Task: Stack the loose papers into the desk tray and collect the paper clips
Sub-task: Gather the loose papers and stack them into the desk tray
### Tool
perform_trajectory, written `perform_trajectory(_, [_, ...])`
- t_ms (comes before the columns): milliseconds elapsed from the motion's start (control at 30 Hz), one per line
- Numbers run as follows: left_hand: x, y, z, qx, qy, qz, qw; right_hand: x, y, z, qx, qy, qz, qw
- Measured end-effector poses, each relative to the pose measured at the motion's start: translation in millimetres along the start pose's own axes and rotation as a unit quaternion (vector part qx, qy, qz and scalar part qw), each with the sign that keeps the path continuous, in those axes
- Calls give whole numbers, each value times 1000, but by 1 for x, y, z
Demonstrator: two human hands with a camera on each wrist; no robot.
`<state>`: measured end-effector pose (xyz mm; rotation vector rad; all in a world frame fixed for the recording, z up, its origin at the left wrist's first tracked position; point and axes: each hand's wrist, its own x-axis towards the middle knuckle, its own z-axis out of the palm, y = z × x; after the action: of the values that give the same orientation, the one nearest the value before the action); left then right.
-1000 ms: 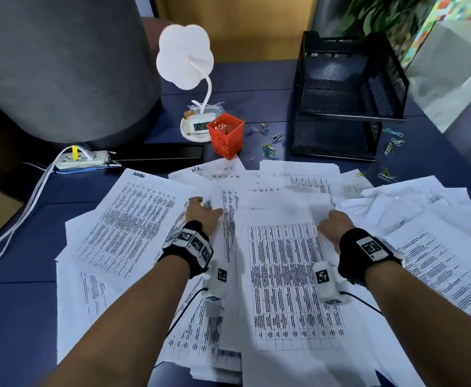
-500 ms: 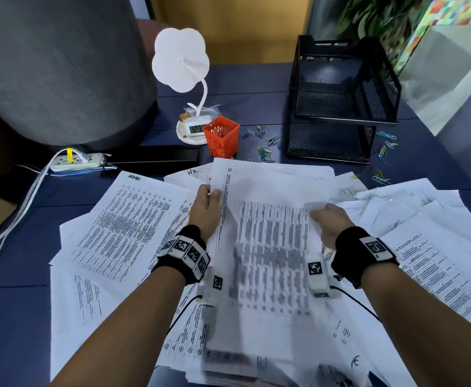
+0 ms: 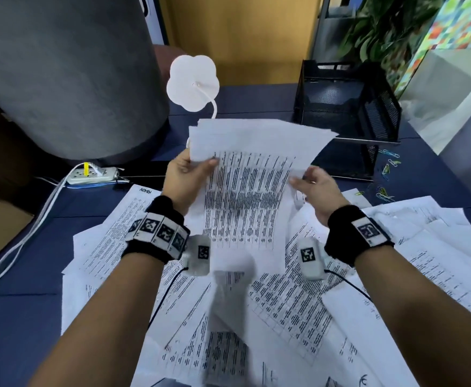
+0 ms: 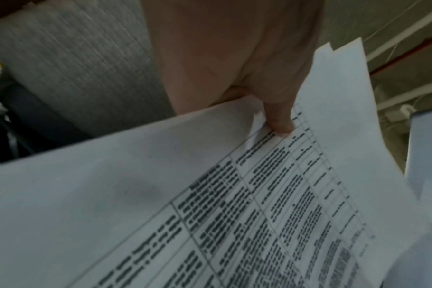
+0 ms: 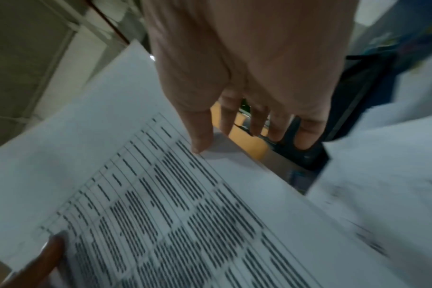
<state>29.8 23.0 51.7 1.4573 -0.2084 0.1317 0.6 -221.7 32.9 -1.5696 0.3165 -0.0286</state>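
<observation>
I hold a bundle of printed papers (image 3: 251,180) in the air over the desk, tilted up. My left hand (image 3: 189,174) pinches its left edge, thumb (image 4: 279,120) on the printed side. My right hand (image 3: 311,184) pinches the right edge, thumb (image 5: 200,138) on top and fingers underneath. A blurred sheet (image 3: 228,291) hangs below the bundle. Many loose papers (image 3: 298,317) cover the blue desk. The black mesh desk tray (image 3: 379,113) stands at the back right, just beyond the bundle. Coloured paper clips (image 3: 389,169) lie to the right of the tray.
A white flower-shaped lamp (image 3: 192,82) rises behind the bundle. A large grey column (image 3: 61,74) fills the back left, with a power strip (image 3: 92,174) and white cables (image 3: 19,247) at its foot. A plant (image 3: 382,32) stands behind the tray.
Both hands gathered the papers at the middle of the desk, gripped them and lifted the bundle up and away from me, toward the tray. The bundle now hides the orange cup.
</observation>
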Motion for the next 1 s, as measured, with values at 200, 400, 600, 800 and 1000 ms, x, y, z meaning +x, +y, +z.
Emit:
perform_trajectory(200, [7, 24, -4, 119, 88, 111, 983, -6, -46, 22, 52, -2, -129, 990])
perform_trajectory(400, [-9, 9, -1, 134, 116, 125, 976, -15, -42, 38, 0, 22, -156, 987])
perform_trajectory(600, [-15, -18, -5, 55, 100, 17, 993, -20, -23, 43, -41, 16, -102, 994])
perform_trajectory(800, [-4, -10, -2, 11, 133, 21, 991, -14, -17, 45, -60, 18, -101, 993])
perform_trajectory(1000, [7, -16, -5, 48, 142, -34, 988, -1, 7, 43, -80, 14, -28, 996])
